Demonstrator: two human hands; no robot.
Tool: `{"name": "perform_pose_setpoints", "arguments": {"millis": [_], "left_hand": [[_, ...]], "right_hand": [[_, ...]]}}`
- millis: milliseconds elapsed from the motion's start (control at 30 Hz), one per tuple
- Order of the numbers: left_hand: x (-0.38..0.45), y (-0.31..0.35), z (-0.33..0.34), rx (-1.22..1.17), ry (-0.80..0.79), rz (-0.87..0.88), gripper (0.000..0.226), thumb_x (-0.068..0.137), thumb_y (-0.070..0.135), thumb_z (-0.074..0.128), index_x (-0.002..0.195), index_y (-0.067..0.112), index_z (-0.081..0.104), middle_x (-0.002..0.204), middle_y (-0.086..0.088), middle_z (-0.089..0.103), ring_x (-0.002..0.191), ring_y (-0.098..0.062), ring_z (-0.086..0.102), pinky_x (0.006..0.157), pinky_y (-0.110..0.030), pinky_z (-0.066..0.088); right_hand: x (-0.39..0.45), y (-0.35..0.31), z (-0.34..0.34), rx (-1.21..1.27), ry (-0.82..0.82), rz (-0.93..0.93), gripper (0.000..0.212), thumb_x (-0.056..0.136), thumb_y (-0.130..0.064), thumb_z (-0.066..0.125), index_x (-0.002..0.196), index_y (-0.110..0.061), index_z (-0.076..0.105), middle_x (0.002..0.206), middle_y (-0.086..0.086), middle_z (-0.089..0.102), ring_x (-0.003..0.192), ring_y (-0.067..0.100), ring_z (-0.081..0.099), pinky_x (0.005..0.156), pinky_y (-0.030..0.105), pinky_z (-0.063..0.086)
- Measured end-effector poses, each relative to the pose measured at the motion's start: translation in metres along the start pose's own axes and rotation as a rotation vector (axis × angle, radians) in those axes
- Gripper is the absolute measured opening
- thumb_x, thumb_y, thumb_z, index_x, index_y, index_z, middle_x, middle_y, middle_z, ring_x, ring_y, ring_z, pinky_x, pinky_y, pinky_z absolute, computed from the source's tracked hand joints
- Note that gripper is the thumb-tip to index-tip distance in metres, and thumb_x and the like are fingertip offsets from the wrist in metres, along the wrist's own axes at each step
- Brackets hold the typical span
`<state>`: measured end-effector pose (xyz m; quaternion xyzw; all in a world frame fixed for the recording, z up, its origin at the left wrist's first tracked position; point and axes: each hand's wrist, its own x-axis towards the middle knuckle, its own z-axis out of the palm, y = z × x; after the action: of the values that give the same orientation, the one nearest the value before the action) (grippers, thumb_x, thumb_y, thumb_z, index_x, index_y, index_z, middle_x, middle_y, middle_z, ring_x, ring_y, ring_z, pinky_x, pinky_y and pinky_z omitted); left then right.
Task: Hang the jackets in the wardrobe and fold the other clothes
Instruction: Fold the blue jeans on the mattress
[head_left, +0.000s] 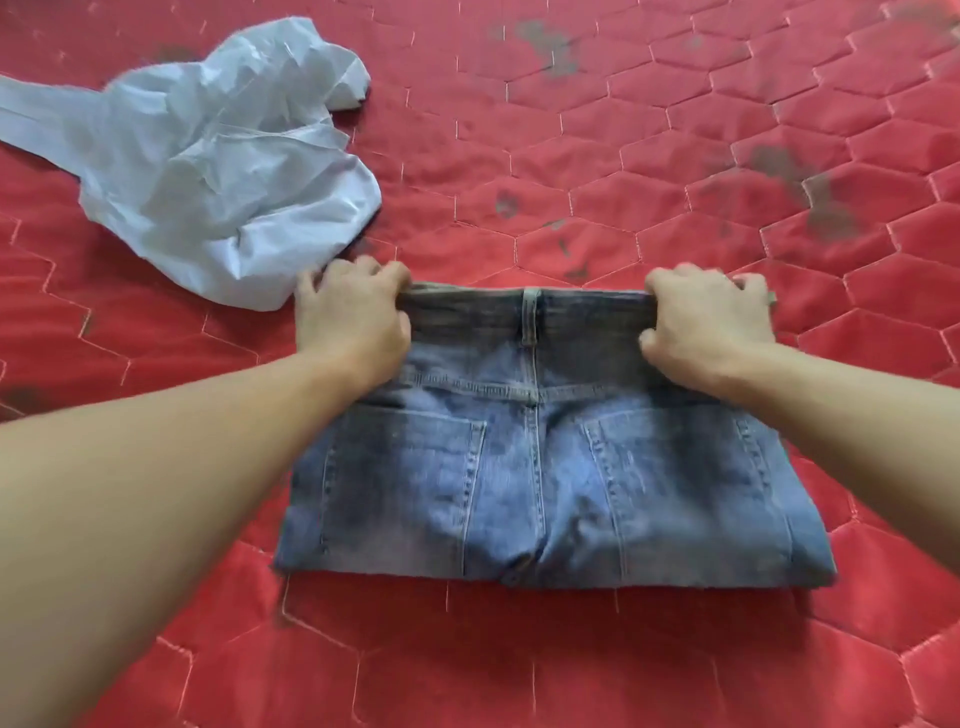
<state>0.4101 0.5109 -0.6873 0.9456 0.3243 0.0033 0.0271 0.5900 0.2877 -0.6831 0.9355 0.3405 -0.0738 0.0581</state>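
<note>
Red quilted bedcover (623, 156) is being used as folding surface. Folded jeans (545, 483) are lying at centre, waistband being gripped at both ends by left hand (353, 317) & right hand (711, 322). Uneven pull: layers probably being skewed, fold undone. Crumpled white shirt (218, 171) is lying just beside, w/ snag risk.

A red quilt (675, 156) stitched in hexagons fills the view, with dark worn patches beyond the grip, under even light.
</note>
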Motion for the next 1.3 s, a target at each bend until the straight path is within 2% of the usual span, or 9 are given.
{"name": "perform_pose_setpoints", "arguments": {"millis": [133, 200, 300, 433, 633, 800, 1033, 1167, 1300], "left_hand": [[-0.015, 0.013, 0.05, -0.07, -0.307, -0.057, 0.061, 0.092, 0.065, 0.037, 0.148, 0.048, 0.019, 0.163, 0.002, 0.008, 0.15, -0.023, 0.004, 0.116, -0.061, 0.0], [-0.027, 0.017, 0.076, -0.098, -0.416, -0.065, 0.07, 0.088, 0.075, 0.025, 0.149, 0.052, 0.0, 0.163, 0.008, -0.013, 0.15, -0.023, -0.013, 0.114, -0.065, -0.006], [-0.033, 0.013, 0.104, -0.087, -0.351, -0.064, 0.075, 0.082, 0.081, 0.012, 0.146, 0.053, -0.015, 0.159, 0.01, -0.026, 0.147, -0.025, -0.022, 0.113, -0.067, -0.008], [-0.033, 0.01, 0.118, -0.103, -0.263, -0.046, 0.079, 0.075, 0.082, 0.005, 0.146, 0.053, -0.013, 0.159, 0.011, -0.024, 0.147, -0.025, -0.022, 0.112, -0.064, -0.011], [-0.034, 0.019, 0.099, -0.145, -0.333, -0.057, 0.073, 0.087, 0.076, 0.019, 0.149, 0.05, -0.01, 0.16, 0.007, -0.025, 0.147, -0.026, -0.024, 0.114, -0.062, -0.014], [-0.098, 0.076, 0.082, -0.322, -0.198, 0.199, 0.067, 0.086, 0.066, 0.02, 0.15, 0.05, 0.012, 0.164, 0.008, 0.002, 0.151, -0.024, -0.003, 0.116, -0.06, -0.006], [-0.142, 0.087, 0.111, -0.078, -0.225, 0.313, 0.065, 0.089, 0.066, 0.028, 0.148, 0.04, 0.032, 0.16, 0.003, 0.027, 0.148, -0.03, 0.019, 0.114, -0.056, 0.009], [-0.14, 0.093, 0.104, 0.013, -0.31, 0.279, 0.071, 0.086, 0.067, 0.008, 0.153, 0.044, 0.011, 0.164, 0.006, 0.004, 0.151, -0.028, -0.003, 0.115, -0.055, -0.008], [-0.149, 0.117, 0.087, -0.024, -0.293, 0.38, 0.06, 0.089, 0.055, 0.029, 0.146, 0.038, 0.039, 0.156, -0.004, 0.036, 0.146, -0.034, 0.026, 0.113, -0.06, 0.006]], "right_hand": [[-0.007, -0.014, 0.051, 0.042, -0.048, -0.03, 0.069, 0.091, -0.05, 0.048, 0.15, -0.035, 0.016, 0.161, 0.006, 0.009, 0.147, 0.028, 0.009, 0.115, 0.058, 0.007], [-0.01, -0.015, 0.076, 0.111, -0.134, -0.007, 0.07, 0.093, -0.063, 0.032, 0.151, -0.042, 0.001, 0.163, 0.0, -0.004, 0.149, 0.025, -0.005, 0.115, 0.06, 0.003], [-0.006, -0.012, 0.099, 0.125, -0.101, -0.024, 0.072, 0.087, -0.071, 0.016, 0.151, -0.044, -0.003, 0.163, -0.001, -0.003, 0.149, 0.024, -0.007, 0.115, 0.06, 0.003], [0.0, -0.01, 0.111, 0.12, -0.031, -0.035, 0.078, 0.081, -0.072, 0.012, 0.152, -0.041, 0.004, 0.163, 0.003, 0.004, 0.149, 0.027, 0.0, 0.114, 0.061, 0.004], [0.0, -0.01, 0.104, 0.098, -0.105, -0.026, 0.077, 0.084, -0.073, 0.012, 0.152, -0.04, -0.004, 0.163, 0.001, -0.007, 0.149, 0.026, -0.009, 0.116, 0.06, 0.0], [-0.063, -0.029, 0.098, 0.285, 0.033, -0.151, 0.069, 0.089, -0.061, 0.023, 0.152, -0.034, 0.018, 0.163, 0.006, 0.008, 0.148, 0.027, 0.01, 0.115, 0.059, 0.005], [-0.145, 0.002, 0.133, 0.121, -0.004, -0.246, 0.065, 0.093, -0.061, 0.026, 0.148, -0.028, 0.036, 0.157, 0.008, 0.03, 0.143, 0.028, 0.03, 0.115, 0.051, 0.017], [-0.146, 0.007, 0.132, 0.131, -0.019, -0.172, 0.064, 0.091, -0.057, 0.031, 0.146, -0.026, 0.04, 0.155, 0.008, 0.035, 0.142, 0.026, 0.033, 0.114, 0.051, 0.015], [-0.175, 0.036, 0.128, 0.168, -0.025, 0.114, 0.066, 0.09, -0.057, 0.03, 0.147, -0.025, 0.037, 0.157, 0.008, 0.03, 0.144, 0.027, 0.029, 0.113, 0.056, 0.018]]}}
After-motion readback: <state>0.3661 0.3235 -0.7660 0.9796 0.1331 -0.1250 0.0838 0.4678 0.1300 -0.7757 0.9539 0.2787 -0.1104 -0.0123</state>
